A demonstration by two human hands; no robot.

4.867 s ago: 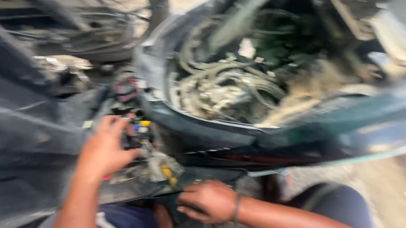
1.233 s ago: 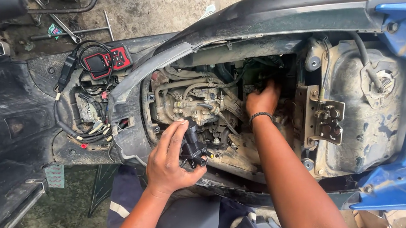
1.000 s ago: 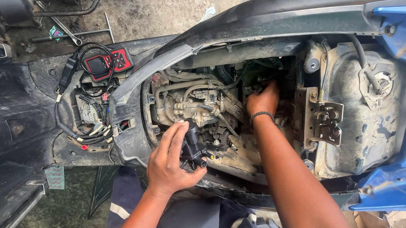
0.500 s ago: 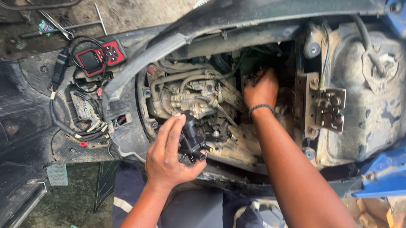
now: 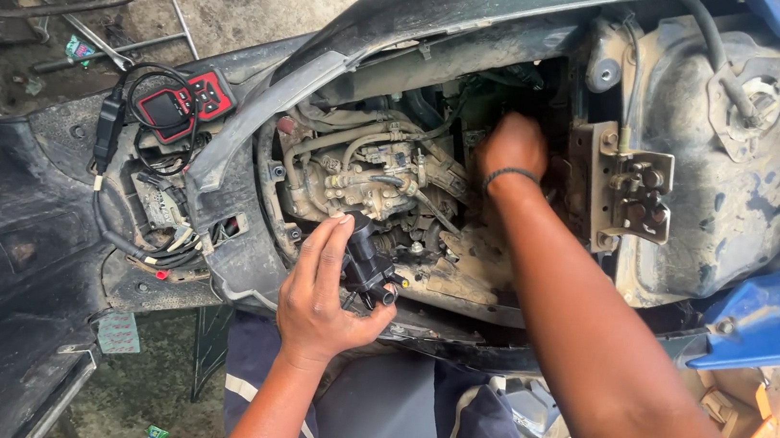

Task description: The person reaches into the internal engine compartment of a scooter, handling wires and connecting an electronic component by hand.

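Under the scooter's raised body panel, my left hand grips a black plug part; right hand buried among dirty engine hoses, grip hidden. Red scan tool lies left.

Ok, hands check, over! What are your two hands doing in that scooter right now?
Left hand gripping a small black part at the engine bay's edge. Right hand reaching deep among hoses, fingertips hidden. Red handheld scanner resting aside.
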